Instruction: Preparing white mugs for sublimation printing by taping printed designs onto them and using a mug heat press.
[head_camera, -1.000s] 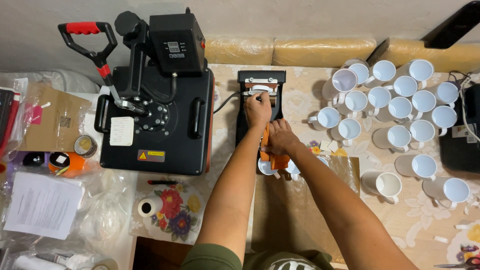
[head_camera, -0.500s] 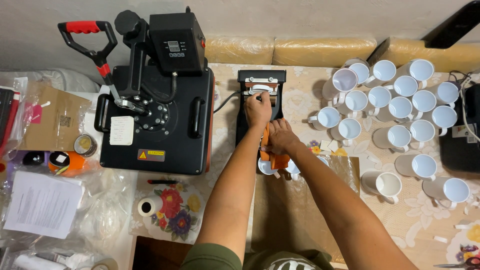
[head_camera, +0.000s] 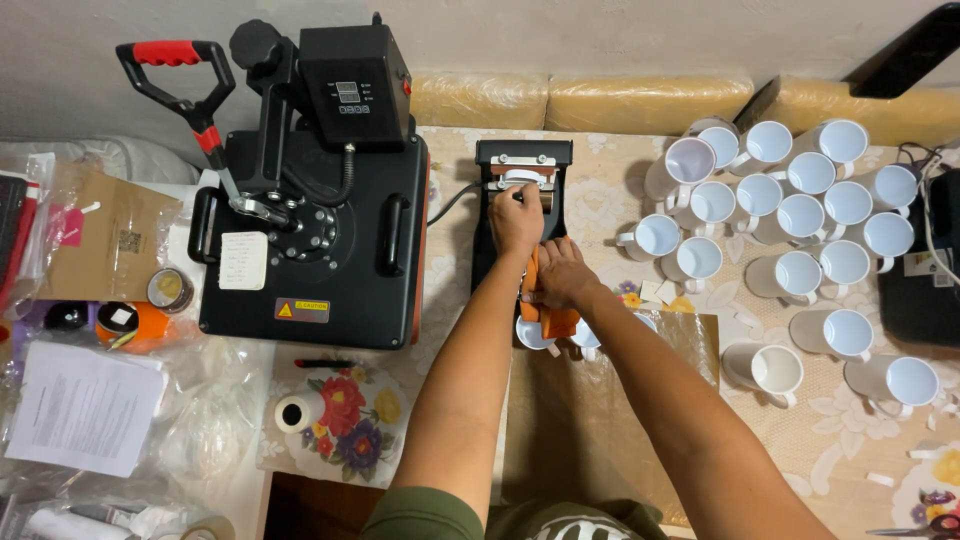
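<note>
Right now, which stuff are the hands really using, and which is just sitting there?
Using: left hand on the small mug press; right hand on its orange wrap.

Sitting: white mugs, big black heat press, tape roll, papers.

Seventeen white mugs (head_camera: 808, 216) stand on the surface right of the mug press (head_camera: 523, 170) (some overlap, so the count is close). One flat heat press (head_camera: 310, 200) sits left. One tape roll (head_camera: 298, 411) lies below it. Two hands (head_camera: 516, 218) work at the mug press.
</note>
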